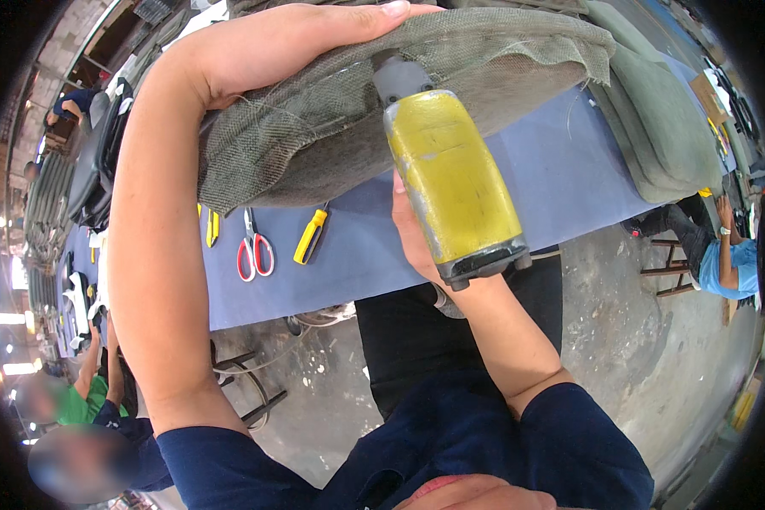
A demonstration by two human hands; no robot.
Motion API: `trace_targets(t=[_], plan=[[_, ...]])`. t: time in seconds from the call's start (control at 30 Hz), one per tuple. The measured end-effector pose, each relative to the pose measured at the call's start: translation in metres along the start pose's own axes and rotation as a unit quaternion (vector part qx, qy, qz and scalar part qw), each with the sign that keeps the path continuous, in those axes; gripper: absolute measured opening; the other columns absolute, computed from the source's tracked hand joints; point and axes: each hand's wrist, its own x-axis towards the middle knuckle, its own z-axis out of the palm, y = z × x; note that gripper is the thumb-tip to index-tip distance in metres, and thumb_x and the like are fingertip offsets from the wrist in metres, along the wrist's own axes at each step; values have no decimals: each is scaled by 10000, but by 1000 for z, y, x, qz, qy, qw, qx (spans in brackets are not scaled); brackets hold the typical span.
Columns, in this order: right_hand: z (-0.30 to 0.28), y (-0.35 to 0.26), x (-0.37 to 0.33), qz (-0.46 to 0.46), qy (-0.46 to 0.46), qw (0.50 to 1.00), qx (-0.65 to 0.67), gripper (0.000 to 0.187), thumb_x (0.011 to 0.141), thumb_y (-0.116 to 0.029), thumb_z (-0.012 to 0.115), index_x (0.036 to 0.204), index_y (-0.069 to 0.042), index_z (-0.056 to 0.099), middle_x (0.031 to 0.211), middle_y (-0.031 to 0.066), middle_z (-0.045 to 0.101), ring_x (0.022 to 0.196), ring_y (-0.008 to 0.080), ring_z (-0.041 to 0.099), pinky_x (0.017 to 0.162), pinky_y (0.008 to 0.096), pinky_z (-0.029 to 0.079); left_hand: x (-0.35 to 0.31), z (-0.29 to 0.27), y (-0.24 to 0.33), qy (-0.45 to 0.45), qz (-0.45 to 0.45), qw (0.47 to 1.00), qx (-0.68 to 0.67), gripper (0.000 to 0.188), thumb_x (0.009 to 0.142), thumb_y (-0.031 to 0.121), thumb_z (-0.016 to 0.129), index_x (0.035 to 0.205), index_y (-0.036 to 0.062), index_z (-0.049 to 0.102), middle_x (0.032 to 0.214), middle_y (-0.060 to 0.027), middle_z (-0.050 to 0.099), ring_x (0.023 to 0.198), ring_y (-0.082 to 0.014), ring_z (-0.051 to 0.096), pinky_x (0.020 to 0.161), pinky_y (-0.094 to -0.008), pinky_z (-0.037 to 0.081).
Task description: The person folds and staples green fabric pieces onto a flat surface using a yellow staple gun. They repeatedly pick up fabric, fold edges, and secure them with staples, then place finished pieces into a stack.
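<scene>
A curved grey-green padded cushion (348, 161) stands tilted on the table, its mesh-like fabric edge (263, 140) frayed with loose threads. My left hand (314, 36) reaches round its far left side and grips the upper edge, thumb lying along the fabric; the other fingers are mostly hidden. In my right hand (410, 228) is a yellow staple gun (455, 174), its grey nose (399, 78) against the fabric near the cushion's upper edge. The tool's body covers most of that hand's fingers, so the trigger is out of sight.
On the blue-grey tabletop (544, 161) lie red-handled scissors (255, 255), a yellow screwdriver (312, 236) and a slim yellow tool (212, 228). Grey-green cushions (663, 127) are stacked at the right. Other people sit at the right (731, 259) and lower left (81, 404).
</scene>
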Motion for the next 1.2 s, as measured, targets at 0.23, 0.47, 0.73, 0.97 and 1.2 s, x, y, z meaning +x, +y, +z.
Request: trace_targets(t=[0.23, 0.47, 0.73, 0.97, 1.2], plan=[[-5, 2, 1, 55, -46, 997, 5, 494, 801, -75, 866, 1253, 38, 700, 1113, 154, 781, 828, 265, 806, 695, 320, 626, 16, -25, -33, -61, 33, 996, -49, 612, 1164, 497, 399, 1643, 121, 460, 1611, -84, 531, 1453, -192, 515, 1255, -329, 357], [3, -3, -4, -26, -20, 999, -24, 414, 806, -85, 866, 1184, 25, 739, 1137, 153, 773, 797, 237, 797, 649, 307, 622, 11, -29, -22, -68, 7, 997, -24, 619, 1162, 513, 390, 1646, 134, 459, 1652, -87, 491, 1510, -207, 460, 1279, -342, 323], [2, -4, -8, 21, -38, 998, -45, 435, 800, -106, 866, 1197, 17, 737, 1128, 156, 778, 793, 237, 796, 638, 297, 620, 12, -36, -16, -139, 61, 982, -110, 633, 1165, 506, 381, 1653, 109, 438, 1653, -97, 488, 1509, -211, 461, 1281, -342, 319], [-1, -11, -1, 76, -94, 992, 25, 434, 895, -137, 809, 1294, -5, 698, 1081, 137, 760, 789, 219, 747, 687, 327, 591, 8, -25, -30, -12, 73, 995, 66, 637, 1160, 519, 383, 1631, 100, 471, 1640, -98, 513, 1516, -213, 467, 1284, -340, 313], [-70, 10, -13, 317, -152, 927, 130, 375, 1022, -187, 717, 1357, -28, 664, 798, -26, 592, 634, 67, 499, 582, 248, 417, 23, -29, -38, -91, 58, 994, 14, 639, 1172, 490, 357, 1654, 75, 420, 1659, -103, 478, 1509, -207, 453, 1286, -342, 308]])
